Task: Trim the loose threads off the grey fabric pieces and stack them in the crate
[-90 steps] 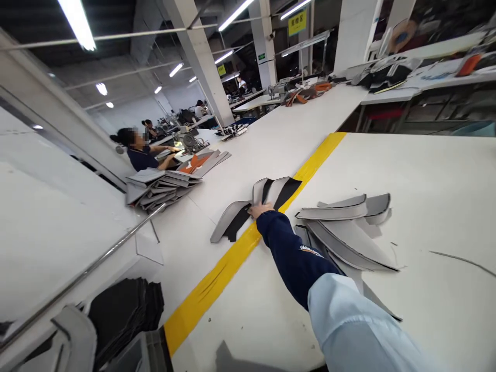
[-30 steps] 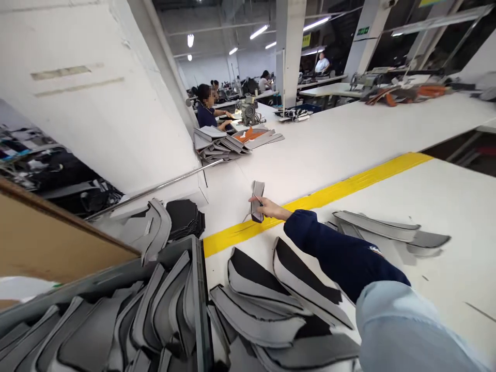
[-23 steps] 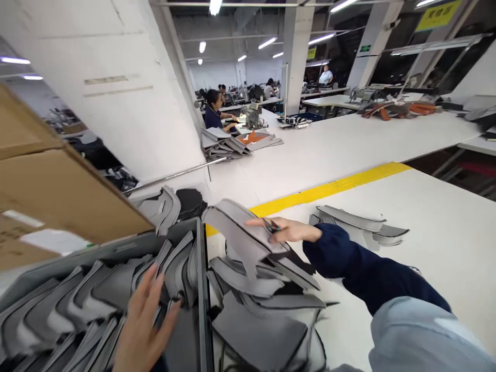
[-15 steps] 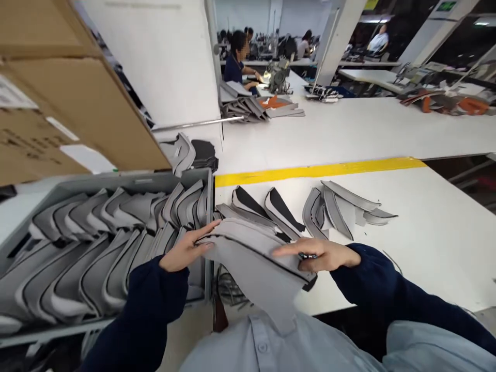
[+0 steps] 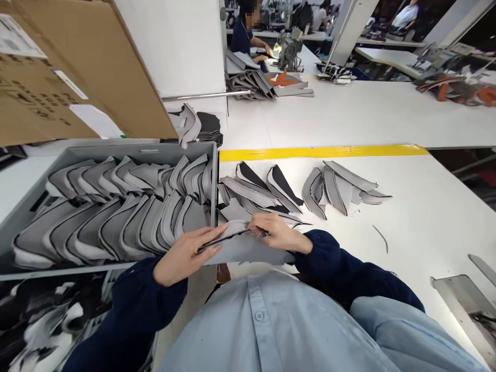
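Grey piece — flat, curved, dark-edged — sits low centre of frame, pinched between my left hand at its left end and my right hand on top.

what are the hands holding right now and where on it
Both hold one grey fabric piece with dark edging: the left hand grips its left end, the right hand pinches its top edge near the middle.

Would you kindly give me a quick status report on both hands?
Left hand and right hand both grip one grey cut piece at the table edge. Grey bin alongside. Nothing blocking.
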